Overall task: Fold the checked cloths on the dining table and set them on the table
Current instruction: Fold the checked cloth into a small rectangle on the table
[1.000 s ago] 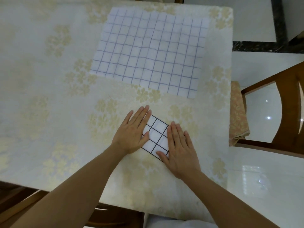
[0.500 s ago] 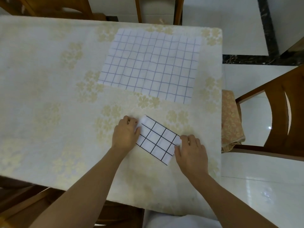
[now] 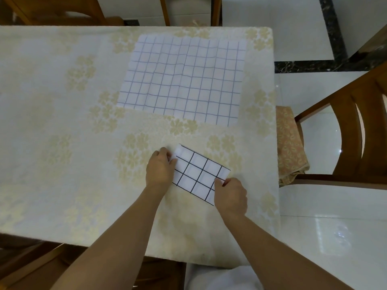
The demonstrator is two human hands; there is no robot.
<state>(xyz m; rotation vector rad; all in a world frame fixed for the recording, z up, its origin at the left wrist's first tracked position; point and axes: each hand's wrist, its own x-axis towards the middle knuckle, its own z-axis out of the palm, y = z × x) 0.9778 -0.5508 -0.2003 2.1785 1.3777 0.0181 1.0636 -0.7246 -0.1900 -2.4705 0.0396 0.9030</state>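
A small folded checked cloth (image 3: 199, 174), white with black lines, lies on the dining table (image 3: 62, 122) near its front right part. My left hand (image 3: 160, 169) grips the cloth's left end, fingers curled over its edge. My right hand (image 3: 230, 194) pinches its right end near the front corner. Farther back, a large checked cloth (image 3: 184, 80) with thin blue lines lies spread flat, with soft creases down its middle.
A cream floral tablecloth covers the table. A wooden chair (image 3: 345, 139) with a patterned cushion (image 3: 290, 147) stands at the right edge. More chairs stand behind the table (image 3: 54, 11) and under the front edge (image 3: 31, 262). Glossy white floor lies to the right.
My hands were pressing flat on the folded cloth; they have slid apart to its two ends and curled around them. The view has tilted up, showing more of the far chairs.
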